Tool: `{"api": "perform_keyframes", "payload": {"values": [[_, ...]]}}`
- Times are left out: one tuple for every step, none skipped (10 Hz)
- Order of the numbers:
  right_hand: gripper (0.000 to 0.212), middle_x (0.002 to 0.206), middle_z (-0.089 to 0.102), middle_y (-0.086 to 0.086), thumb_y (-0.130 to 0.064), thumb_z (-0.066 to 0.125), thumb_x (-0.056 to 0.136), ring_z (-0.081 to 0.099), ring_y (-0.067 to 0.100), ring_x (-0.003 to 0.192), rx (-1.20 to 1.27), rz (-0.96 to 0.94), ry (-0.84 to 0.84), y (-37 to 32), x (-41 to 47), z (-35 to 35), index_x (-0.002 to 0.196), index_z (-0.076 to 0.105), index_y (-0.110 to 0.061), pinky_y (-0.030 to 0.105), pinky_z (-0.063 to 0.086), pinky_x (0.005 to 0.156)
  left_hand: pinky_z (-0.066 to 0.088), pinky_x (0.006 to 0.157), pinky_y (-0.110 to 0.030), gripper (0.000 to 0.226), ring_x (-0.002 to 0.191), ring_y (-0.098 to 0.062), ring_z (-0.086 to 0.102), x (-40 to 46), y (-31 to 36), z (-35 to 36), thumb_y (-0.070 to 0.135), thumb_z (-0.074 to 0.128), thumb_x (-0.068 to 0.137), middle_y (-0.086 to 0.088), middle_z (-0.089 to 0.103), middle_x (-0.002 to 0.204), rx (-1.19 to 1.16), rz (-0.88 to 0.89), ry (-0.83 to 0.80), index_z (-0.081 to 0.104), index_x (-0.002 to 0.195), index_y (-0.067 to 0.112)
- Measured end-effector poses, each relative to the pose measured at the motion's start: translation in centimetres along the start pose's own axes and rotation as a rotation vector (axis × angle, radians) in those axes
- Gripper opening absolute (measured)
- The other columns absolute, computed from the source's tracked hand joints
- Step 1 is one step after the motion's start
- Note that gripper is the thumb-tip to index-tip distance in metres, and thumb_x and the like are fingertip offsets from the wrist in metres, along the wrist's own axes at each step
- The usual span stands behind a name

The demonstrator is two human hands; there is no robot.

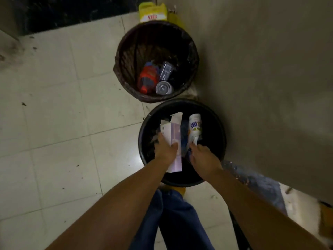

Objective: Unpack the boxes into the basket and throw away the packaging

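Note:
Both my hands reach down over a round black bin (219, 134) on the floor. My left hand (166, 149) grips flattened white and lilac box packaging (174, 130), which stands upright inside the bin's mouth. My right hand (202, 157) is closed on a crumpled white wrapper with blue print (195, 126), beside a dark blue piece of packaging (184, 136). The bin's bottom is dark and hidden.
A second, woven dark bin (126, 56) stands farther away, holding a red bottle (147, 78) and clear plastic cups (164, 87). A yellow sign (153, 12) stands behind it. A grey wall (261, 69) runs along the right. Pale floor tiles (63, 114) spread to the left.

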State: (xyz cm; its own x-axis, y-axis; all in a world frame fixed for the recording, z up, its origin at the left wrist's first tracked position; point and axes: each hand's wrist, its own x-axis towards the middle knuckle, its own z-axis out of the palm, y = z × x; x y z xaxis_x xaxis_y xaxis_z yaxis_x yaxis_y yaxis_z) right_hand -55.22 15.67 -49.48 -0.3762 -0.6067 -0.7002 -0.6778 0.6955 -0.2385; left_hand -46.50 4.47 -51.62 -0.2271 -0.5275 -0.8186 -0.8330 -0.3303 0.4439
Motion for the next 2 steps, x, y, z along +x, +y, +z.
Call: {"api": "perform_keyframes", "payload": {"values": [[0.044, 0.126, 0.052, 0.019, -0.028, 0.038, 0.097, 0.05, 0.034, 0.11, -0.053, -0.005, -0.054, 0.73, 1.44, 2.3, 0.139, 0.034, -0.02, 0.042, 0.048, 0.083, 0.034, 0.109, -0.05, 0.082, 0.135, -0.039, 0.033, 1.78, -1.96, 1.39, 0.029, 0.058, 0.09, -0.022, 0.026, 0.151, -0.031, -0.083, 0.009, 0.004, 0.149, 0.012], [0.047, 0.127, 0.051, 0.02, -0.032, 0.037, 0.097, 0.05, 0.036, 0.11, -0.074, -0.018, -0.102, 0.68, 1.45, 2.42, 0.142, 0.029, -0.024, 0.044, 0.048, 0.085, 0.036, 0.108, -0.05, 0.084, 0.133, -0.039, 0.036, 1.87, -2.56, 0.73, 0.03, 0.061, 0.088, -0.021, 0.029, 0.15, -0.039, -0.092, -0.001, 0.006, 0.149, 0.013]]}}
